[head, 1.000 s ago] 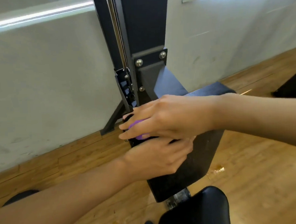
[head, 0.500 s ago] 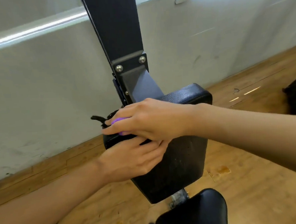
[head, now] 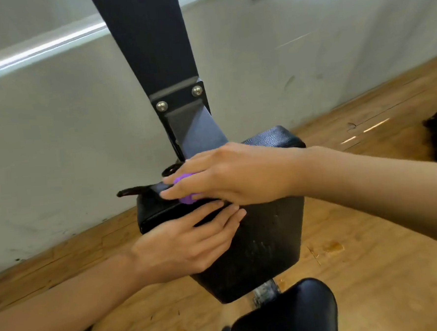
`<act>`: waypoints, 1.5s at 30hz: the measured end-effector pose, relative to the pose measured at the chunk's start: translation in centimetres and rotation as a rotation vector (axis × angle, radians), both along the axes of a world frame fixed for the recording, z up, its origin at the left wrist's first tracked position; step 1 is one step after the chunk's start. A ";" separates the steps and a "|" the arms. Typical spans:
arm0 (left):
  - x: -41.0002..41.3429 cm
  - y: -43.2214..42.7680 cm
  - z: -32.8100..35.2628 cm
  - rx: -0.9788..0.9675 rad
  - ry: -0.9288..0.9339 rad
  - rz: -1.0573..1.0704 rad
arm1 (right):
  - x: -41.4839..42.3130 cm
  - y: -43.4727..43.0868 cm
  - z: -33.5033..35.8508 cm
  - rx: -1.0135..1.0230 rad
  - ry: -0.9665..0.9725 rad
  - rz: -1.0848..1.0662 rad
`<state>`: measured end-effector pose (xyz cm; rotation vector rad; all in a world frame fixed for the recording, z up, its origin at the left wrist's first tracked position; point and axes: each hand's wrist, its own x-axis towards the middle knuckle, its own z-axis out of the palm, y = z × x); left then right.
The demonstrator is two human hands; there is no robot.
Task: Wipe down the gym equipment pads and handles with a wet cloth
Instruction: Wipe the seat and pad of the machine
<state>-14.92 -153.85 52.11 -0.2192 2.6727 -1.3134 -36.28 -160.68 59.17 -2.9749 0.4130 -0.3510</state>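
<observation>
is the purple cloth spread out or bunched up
Bunched up: only small purple lumps of cloth bulge under the right hand atop the pad.

Black gear, one purple spot.
The pad (head: 263, 239), post (head: 148, 41) and seat (head: 293, 314) are black; the cloth (head: 184, 178) bright purple; two bolts (head: 197, 90) silver on a grey bracket (head: 197, 133); the floor (head: 385, 270) honey-brown, grained — the wall (head: 56, 124) pale grey.

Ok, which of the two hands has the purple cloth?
The right hand: purple cloth shows between its thumb and forefinger, on top of the black pad. The left hand lies flat against the pad, without cloth.
</observation>
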 end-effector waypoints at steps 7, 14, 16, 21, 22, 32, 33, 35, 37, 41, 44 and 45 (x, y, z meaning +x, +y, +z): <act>-0.3 -0.1 -0.5 -0.001 0.086 -0.012 | -9.2 -1.6 1.4 0.143 -0.015 -0.244; -0.1 0.1 -0.1 0.019 0.012 0.001 | -3.7 -0.9 1.0 -0.002 0.118 -0.079; -0.3 0.0 -0.2 0.009 0.058 -0.005 | -8.6 -1.9 0.7 0.045 0.103 -0.167; -0.3 0.1 -0.4 0.005 0.075 0.008 | -4.8 -1.0 0.0 -0.016 -0.015 -0.181; -0.3 0.0 -0.4 -0.003 0.053 0.010 | -1.8 -0.1 -0.3 -0.049 0.002 -0.134; -0.4 0.1 -0.8 -0.001 0.055 0.030 | -12.5 -1.1 0.1 0.119 -0.126 -0.408; -0.4 0.1 -0.8 0.003 0.057 0.031 | -11.7 -0.9 0.0 0.104 -0.139 -0.422; -0.3 0.1 -0.7 0.006 0.051 0.038 | -7.5 -0.1 -0.4 0.043 -0.109 -0.342; 0.0 0.2 -0.7 0.020 0.032 0.059 | -3.4 0.6 -0.7 -0.014 -0.051 -0.235; -0.3 0.4 -0.1 0.048 0.008 0.093 | -5.4 -0.2 -1.6 -0.147 0.007 -0.175; -1.1 0.8 0.5 0.111 0.021 0.151 | -9.1 -0.4 -2.9 -0.045 -0.106 -0.317; -1.5 1.2 0.7 0.157 0.042 0.187 | -9.3 -0.4 -3.3 0.003 -0.170 -0.336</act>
